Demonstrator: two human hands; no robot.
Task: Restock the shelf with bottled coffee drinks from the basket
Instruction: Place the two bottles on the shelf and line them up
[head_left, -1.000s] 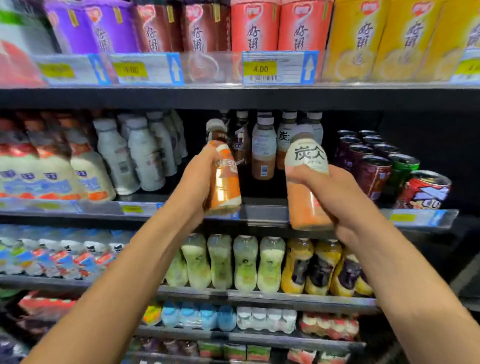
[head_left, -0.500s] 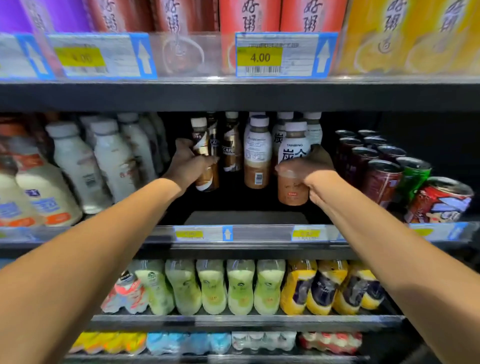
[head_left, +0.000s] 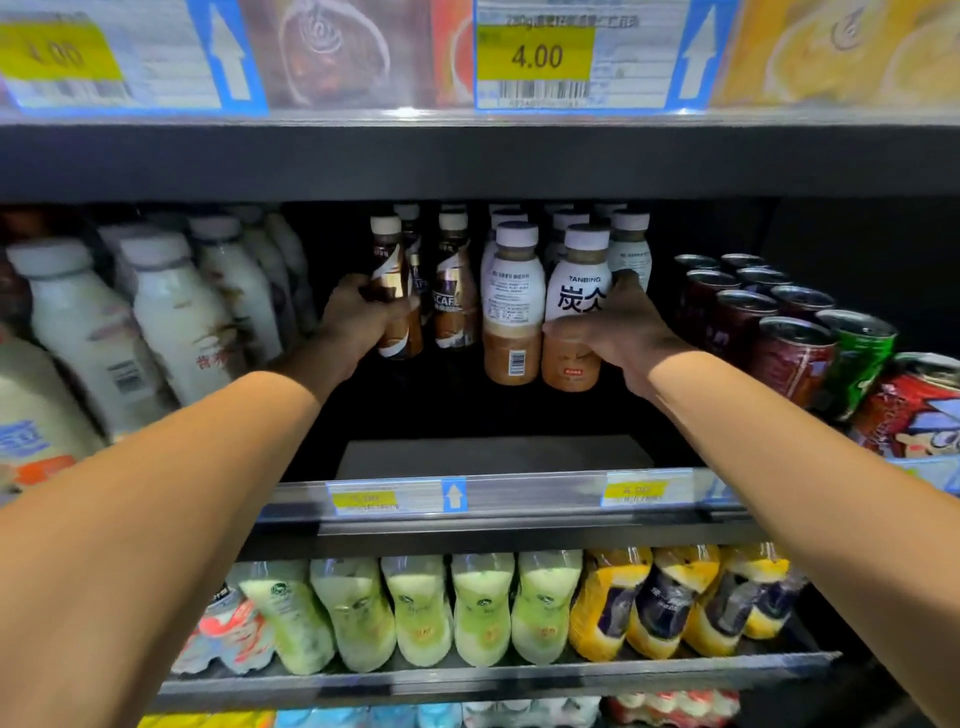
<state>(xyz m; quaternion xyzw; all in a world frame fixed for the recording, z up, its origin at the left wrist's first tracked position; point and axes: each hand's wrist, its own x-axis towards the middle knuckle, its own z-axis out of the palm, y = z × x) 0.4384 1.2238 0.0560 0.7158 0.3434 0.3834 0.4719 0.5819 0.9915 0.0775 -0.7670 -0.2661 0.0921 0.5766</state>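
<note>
My left hand (head_left: 358, 317) grips a brown-and-gold coffee bottle (head_left: 392, 280) with a beige cap, upright deep on the middle shelf (head_left: 467, 514), beside another bottle of the same kind (head_left: 454, 291). My right hand (head_left: 618, 332) grips a white-labelled Tanbing coffee bottle (head_left: 574, 312) with a white cap, upright next to a matching bottle (head_left: 511, 312). More of these bottles stand in rows behind. The basket is out of view.
White milk bottles (head_left: 171, 312) fill the shelf's left side and drink cans (head_left: 789, 338) its right. Bare shelf floor (head_left: 493, 452) lies in front of the coffee bottles. Green and yellow bottles (head_left: 483, 608) line the shelf below. Price tags (head_left: 535, 57) hang overhead.
Both hands have carried their bottles from in front of the shelf edge deep into the shelf, up against the standing rows. The camera has moved closer.
</note>
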